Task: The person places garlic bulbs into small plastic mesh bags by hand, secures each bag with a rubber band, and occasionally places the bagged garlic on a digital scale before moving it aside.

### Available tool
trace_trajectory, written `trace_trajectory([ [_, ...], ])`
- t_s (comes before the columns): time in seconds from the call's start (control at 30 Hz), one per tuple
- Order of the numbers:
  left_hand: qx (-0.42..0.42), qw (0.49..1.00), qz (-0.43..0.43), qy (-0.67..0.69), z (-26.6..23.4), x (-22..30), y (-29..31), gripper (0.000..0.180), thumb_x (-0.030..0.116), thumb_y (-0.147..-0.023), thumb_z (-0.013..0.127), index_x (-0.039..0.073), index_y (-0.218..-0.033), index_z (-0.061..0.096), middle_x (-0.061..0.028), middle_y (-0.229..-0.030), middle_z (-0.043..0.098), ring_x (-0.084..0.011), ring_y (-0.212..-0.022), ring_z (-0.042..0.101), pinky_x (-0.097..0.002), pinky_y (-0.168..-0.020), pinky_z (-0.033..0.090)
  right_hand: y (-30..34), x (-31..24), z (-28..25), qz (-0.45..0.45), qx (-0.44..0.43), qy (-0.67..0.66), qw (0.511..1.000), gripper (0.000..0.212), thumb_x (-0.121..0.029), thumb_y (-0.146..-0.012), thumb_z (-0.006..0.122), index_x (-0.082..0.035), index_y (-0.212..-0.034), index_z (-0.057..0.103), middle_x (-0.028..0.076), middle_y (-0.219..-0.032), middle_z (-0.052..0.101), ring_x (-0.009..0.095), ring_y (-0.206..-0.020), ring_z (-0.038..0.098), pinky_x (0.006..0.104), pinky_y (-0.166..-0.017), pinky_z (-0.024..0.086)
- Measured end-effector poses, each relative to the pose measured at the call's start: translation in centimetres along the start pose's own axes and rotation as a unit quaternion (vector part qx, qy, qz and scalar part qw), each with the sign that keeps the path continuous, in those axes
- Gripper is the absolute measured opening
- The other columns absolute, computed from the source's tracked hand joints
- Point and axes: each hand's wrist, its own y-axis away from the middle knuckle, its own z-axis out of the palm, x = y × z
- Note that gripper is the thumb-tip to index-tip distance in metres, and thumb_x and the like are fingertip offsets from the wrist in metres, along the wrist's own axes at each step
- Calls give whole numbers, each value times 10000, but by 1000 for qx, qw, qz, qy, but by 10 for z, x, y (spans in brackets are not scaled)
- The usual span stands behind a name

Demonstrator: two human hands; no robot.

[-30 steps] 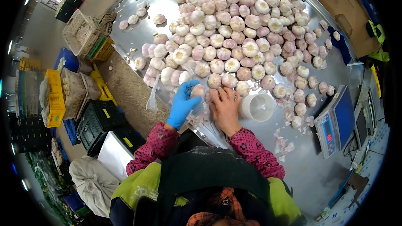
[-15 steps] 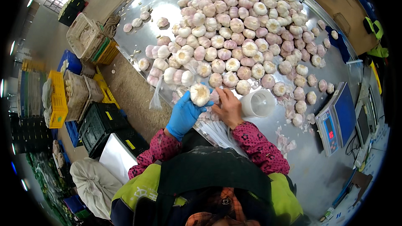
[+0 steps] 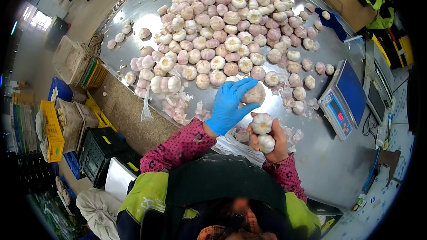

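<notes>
My left hand (image 3: 229, 106), in a blue glove, curls its thumb and fingers round a pinkish garlic bulb (image 3: 253, 95). That bulb sits at the mouth of a round, translucent white cup, mostly hidden behind hand and bulb; whether it rests on the cup I cannot tell. Close by on the right, my bare right hand (image 3: 278, 142) grips two whitish garlic bulbs, an upper one (image 3: 261, 123) and a lower one (image 3: 266, 143). Beyond both hands, a large heap of garlic bulbs (image 3: 218, 22) covers the metal table (image 3: 329, 169).
To the right stands a blue-topped scale (image 3: 344, 98) with a lit red display. Netted garlic bulbs (image 3: 165, 84) lie left of my hands, near loose skins (image 3: 175, 106). White net sleeves (image 3: 240, 146) lie at the near edge. Crates (image 3: 100, 146) are stacked at left.
My left hand has moved right to the cup and now holds a pinkish bulb there. My right hand has come nearer and right, now gripping two bulbs. The whole view has shifted.
</notes>
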Motion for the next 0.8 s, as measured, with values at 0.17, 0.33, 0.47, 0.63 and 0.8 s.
trace_trajectory([
  [0.17,8,998,-26,-47,18,-19,12,658,298,-834,737,146,-1429,500,-115,-1359,542,-330,-1302,443,-387,-1020,381,-13,-33,23,-235,131,389,881,473,-351,-945,634,-7,-1266,586,101,-995,653,158,-699,586,294,-572,474],
  [0.33,25,964,-133,227,7,-21,36,539,204,-944,606,82,-1448,459,-120,-1442,488,-280,-1331,430,-386,-1088,345,-49,-49,35,-387,161,758,500,525,-418,-785,761,-61,-1155,653,60,-955,638,223,-764,605,338,-616,485],
  [0.47,18,924,-240,298,-1,-28,58,471,197,-993,544,66,-1437,459,-104,-1389,534,-215,-1270,495,-352,-1049,393,-63,-59,47,-397,133,794,440,537,-453,-752,751,-79,-1125,654,66,-1003,619,247,-833,605,362,-647,481],
  [0.63,5,704,-500,505,14,-50,77,480,324,-1012,520,88,-1423,445,-119,-1114,615,-240,-992,627,-362,-855,515,-95,-50,64,-336,46,830,443,537,-485,-857,648,-109,-1238,614,114,-1218,586,288,-1122,548,438,-942,391],
  [0.8,-102,532,-619,569,28,-55,74,397,426,-1008,496,112,-1246,544,-69,-899,595,-205,-762,605,-326,-669,503,-118,-29,43,-349,37,834,427,515,-402,-927,584,-90,-1332,525,160,-1326,505,331,-1245,451,521,-1030,306],
])
